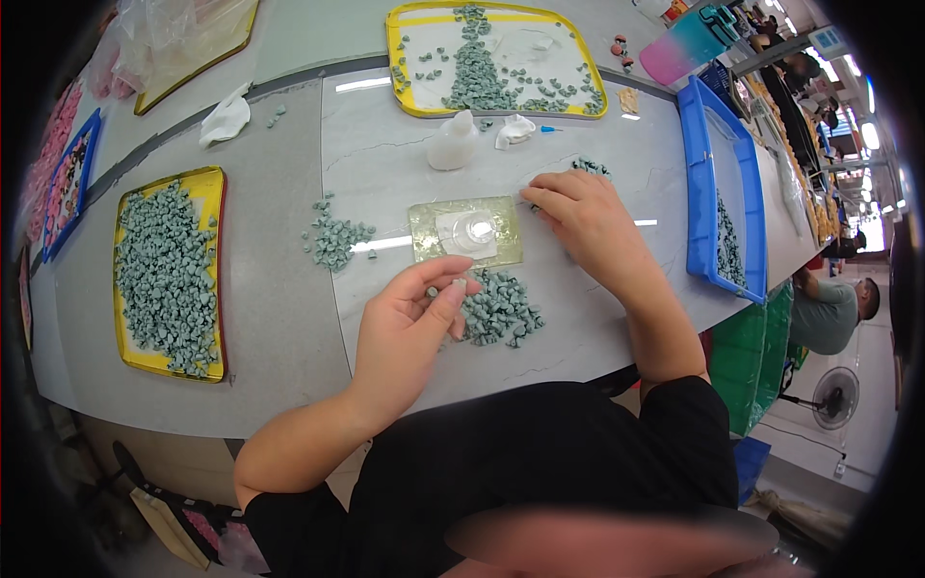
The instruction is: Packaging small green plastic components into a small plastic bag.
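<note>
Grey-green piece (pixel 459 285) pinched in left hand (pixel 409 323) fingertips above pile (pixel 501 310); right hand (pixel 578 217) loosely curled, flat on table (pixel 289 318).

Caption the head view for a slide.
Left hand pinches a small grey-green piece above a pile; right hand rests beside a square plate.

A crinkly clear plastic bag (pixel 178 29) lies on a yellow tray (pixel 207 60) at the table's (pixel 279 318) far left corner.
</note>
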`<state>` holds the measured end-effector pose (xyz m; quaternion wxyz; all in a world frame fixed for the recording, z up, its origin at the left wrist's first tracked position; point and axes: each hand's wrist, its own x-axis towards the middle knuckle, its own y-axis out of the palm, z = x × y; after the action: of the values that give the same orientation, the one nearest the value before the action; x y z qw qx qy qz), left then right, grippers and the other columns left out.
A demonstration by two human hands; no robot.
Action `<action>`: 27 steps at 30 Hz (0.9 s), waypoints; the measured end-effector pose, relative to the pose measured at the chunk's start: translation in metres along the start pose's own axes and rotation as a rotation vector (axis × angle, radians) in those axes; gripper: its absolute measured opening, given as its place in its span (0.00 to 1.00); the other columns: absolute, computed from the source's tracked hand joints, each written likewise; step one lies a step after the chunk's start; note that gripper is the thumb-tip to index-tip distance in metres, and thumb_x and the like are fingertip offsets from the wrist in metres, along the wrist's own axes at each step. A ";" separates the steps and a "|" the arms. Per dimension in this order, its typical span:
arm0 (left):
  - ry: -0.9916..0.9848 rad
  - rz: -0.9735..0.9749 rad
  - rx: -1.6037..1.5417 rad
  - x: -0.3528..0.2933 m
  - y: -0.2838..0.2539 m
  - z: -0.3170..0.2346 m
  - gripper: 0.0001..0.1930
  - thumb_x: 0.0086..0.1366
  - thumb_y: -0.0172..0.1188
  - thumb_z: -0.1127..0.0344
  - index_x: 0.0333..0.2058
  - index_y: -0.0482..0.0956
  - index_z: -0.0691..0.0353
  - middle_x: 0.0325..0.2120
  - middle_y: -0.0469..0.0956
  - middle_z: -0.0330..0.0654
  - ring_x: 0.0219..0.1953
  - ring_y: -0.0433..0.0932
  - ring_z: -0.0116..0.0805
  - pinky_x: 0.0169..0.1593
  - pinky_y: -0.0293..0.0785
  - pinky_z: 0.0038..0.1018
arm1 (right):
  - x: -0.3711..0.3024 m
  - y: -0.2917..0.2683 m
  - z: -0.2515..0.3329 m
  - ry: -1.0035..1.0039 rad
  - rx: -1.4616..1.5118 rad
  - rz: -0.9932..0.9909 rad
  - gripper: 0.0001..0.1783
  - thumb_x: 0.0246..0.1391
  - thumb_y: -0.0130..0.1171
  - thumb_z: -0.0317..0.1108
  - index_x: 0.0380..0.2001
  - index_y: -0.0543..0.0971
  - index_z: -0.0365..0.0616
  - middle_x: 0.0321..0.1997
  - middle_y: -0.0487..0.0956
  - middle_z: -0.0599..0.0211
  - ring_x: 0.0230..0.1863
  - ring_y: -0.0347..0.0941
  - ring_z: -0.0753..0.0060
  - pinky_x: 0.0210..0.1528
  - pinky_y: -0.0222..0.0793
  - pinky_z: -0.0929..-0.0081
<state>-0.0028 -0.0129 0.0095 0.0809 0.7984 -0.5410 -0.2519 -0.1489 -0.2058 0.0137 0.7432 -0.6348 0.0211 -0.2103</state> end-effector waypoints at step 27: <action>-0.201 0.100 -0.240 0.000 -0.009 0.004 0.14 0.71 0.41 0.57 0.31 0.67 0.61 0.18 0.63 0.34 0.20 0.57 0.22 0.24 0.55 0.19 | -0.008 0.005 0.064 0.067 0.847 -0.029 0.12 0.38 0.66 0.19 0.30 0.82 0.42 0.32 0.80 0.63 0.32 0.77 0.70 0.32 0.72 0.79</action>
<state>0.0024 -0.0091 0.0023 0.1335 0.7258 -0.5513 -0.3892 -0.1360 -0.1422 0.0196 0.9342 -0.2662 -0.0520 -0.2316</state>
